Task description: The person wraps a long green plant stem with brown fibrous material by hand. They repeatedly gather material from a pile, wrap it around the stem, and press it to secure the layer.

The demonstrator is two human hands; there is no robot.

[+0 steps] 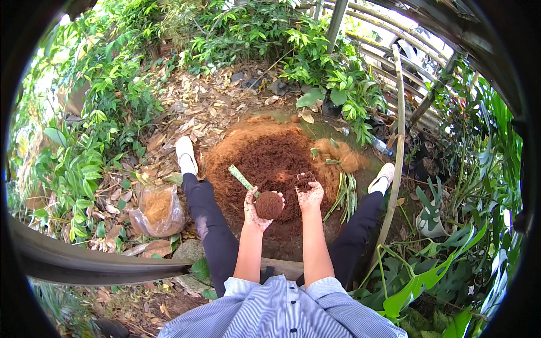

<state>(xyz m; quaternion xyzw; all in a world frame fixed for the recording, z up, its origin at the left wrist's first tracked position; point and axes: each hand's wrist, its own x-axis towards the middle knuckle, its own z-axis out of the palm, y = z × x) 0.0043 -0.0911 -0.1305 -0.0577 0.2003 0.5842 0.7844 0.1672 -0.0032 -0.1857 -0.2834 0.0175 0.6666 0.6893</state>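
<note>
In my left hand (256,213) rests a round ball of dark brown fibrous growing medium (269,205). A mottled green leaf cutting (241,177) sticks out from the ball's far side, pointing up and left. My right hand (310,193), palm up with fingers curled, holds a loose clump of the same dark material (304,181). Both hands are smeared with it. Beneath and beyond them lies a heap of dark moist medium (270,156), ringed by lighter orange-brown fibre (219,148).
Long green leaf pieces (346,196) lie right of the heap, below more fibre (338,156). A clear plastic bag of fibre (158,211) sits beyond my left leg. A bamboo pole (397,126) runs along the right, near a plastic bottle (381,145).
</note>
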